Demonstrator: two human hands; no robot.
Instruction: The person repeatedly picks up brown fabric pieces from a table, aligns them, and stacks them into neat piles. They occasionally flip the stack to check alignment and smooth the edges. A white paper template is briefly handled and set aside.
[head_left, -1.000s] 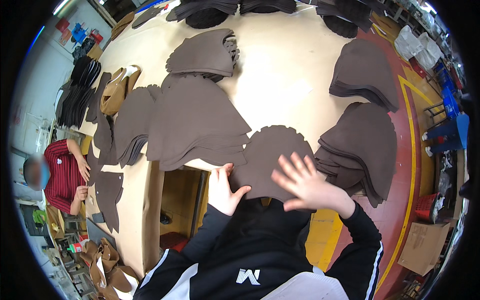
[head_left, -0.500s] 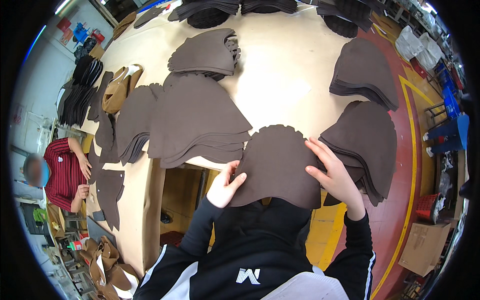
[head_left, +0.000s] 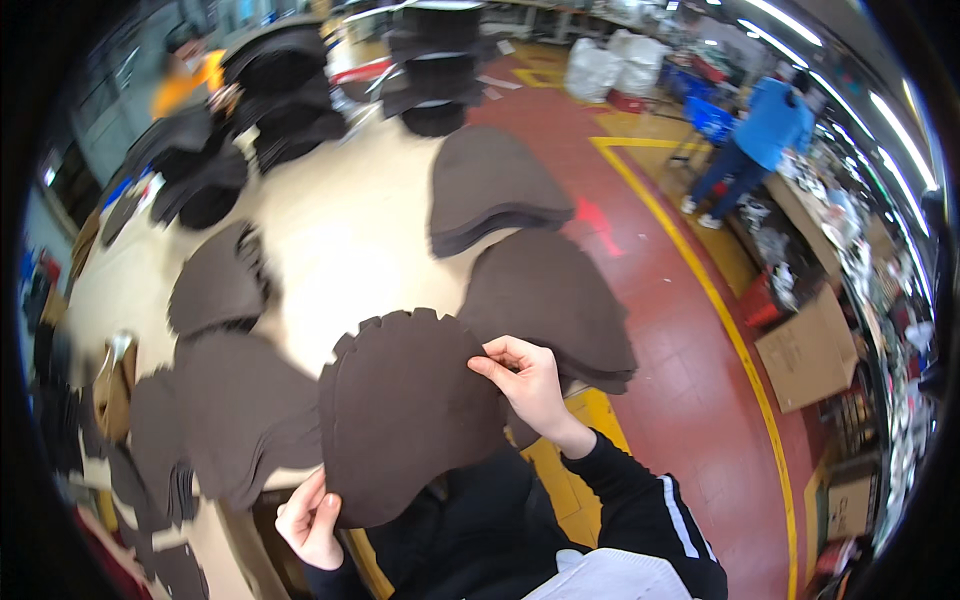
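A dark brown cut panel (head_left: 415, 415), soft-looking like leather or suede, is held up in front of my body. Its rounded top edge is notched and its lower edge curves. A second edge along its left side suggests two layers. My left hand (head_left: 311, 517) pinches the lower left corner between thumb and fingers. At the upper right edge, my right hand (head_left: 528, 388) grips it the same way. Close behind my right hand lies a stack of similar panels (head_left: 545, 300). Another fanned stack (head_left: 235, 405) is left of the held panel, partly covered by it.
Further stacks (head_left: 490, 185) and a notched pile (head_left: 215, 280) lie on the pale table (head_left: 340, 215). Tall dark piles (head_left: 430, 65) stand at the far side. A person in orange (head_left: 190, 85) is far left; another in blue (head_left: 770, 125) stands beyond the red floor (head_left: 690, 430).
My view has swung to the right and up. Both hands keep the panel, now tilted, with my left hand lower at its corner and my right hand now pinching its edge instead of lying flat.
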